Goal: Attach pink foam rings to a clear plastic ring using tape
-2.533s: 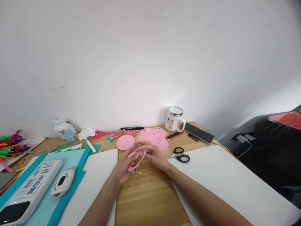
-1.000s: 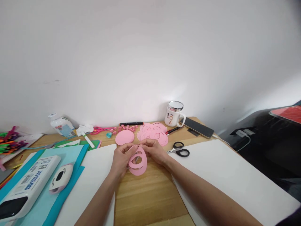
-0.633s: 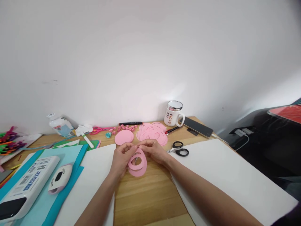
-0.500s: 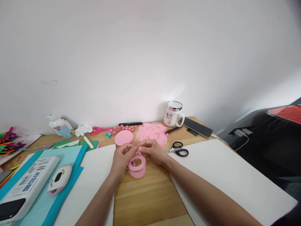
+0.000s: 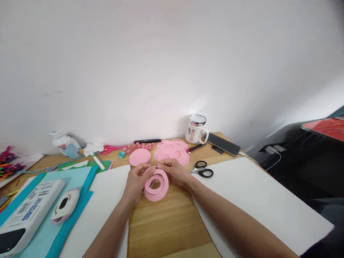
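Observation:
Both my hands hold a pink paper spiral [image 5: 157, 185] just above the wooden table [image 5: 163, 222]. My left hand [image 5: 137, 181] pinches its top left edge with thumb and fingers. My right hand [image 5: 174, 172] pinches the top right end of the strip. The spiral hangs below my fingers as loose rings with a hole in the middle. Behind my hands lie a plain pink paper disc [image 5: 139, 157] and a pile of cut pink spirals [image 5: 172, 152].
Black scissors [image 5: 202, 169] lie right of my hands, a white sheet [image 5: 255, 200] beyond them. At the back stand a mug [image 5: 195, 129], a phone [image 5: 223, 144], a black marker [image 5: 147, 141], small pink rolls [image 5: 139, 146] and pink scissors [image 5: 110, 147]. Left: blue paper [image 5: 72, 179], a punch [image 5: 62, 206], a white device [image 5: 27, 215].
The spiral went from a flattened loop between my hands to hanging rings below my fingertips. My hands stayed close together; the view drifted slightly.

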`<state>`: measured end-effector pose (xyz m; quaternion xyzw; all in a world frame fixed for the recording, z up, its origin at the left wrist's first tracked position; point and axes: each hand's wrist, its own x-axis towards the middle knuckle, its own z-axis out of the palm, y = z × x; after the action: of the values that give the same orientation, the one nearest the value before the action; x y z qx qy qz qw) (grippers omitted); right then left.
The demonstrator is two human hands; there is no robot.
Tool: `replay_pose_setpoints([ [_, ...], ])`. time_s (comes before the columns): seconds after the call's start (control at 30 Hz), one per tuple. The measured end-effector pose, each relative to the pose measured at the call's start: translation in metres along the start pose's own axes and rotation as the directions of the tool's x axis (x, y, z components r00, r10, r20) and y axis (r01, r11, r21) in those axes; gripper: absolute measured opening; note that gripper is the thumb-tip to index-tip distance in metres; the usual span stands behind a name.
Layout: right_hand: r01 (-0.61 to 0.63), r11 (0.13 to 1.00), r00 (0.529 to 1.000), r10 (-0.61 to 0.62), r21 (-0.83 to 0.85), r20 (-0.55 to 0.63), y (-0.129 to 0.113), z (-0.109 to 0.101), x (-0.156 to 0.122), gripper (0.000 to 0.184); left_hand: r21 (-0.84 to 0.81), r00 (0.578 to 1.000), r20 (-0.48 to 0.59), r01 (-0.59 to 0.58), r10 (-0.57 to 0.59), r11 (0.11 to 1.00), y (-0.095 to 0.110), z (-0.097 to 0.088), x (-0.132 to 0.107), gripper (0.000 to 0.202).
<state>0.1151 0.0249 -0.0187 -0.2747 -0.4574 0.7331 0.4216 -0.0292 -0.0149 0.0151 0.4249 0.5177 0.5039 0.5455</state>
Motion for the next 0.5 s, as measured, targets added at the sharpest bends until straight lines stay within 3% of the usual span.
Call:
replay_pose_setpoints([
  [0.5,-0.002,1.0,1.0,0.003,0.021,-0.028,-0.0003,0.0023,-0.0006,0.026,0.005,1.0,-0.008,0.03,-0.03,1.0,-0.001,0.0002,0.0008,0.029],
])
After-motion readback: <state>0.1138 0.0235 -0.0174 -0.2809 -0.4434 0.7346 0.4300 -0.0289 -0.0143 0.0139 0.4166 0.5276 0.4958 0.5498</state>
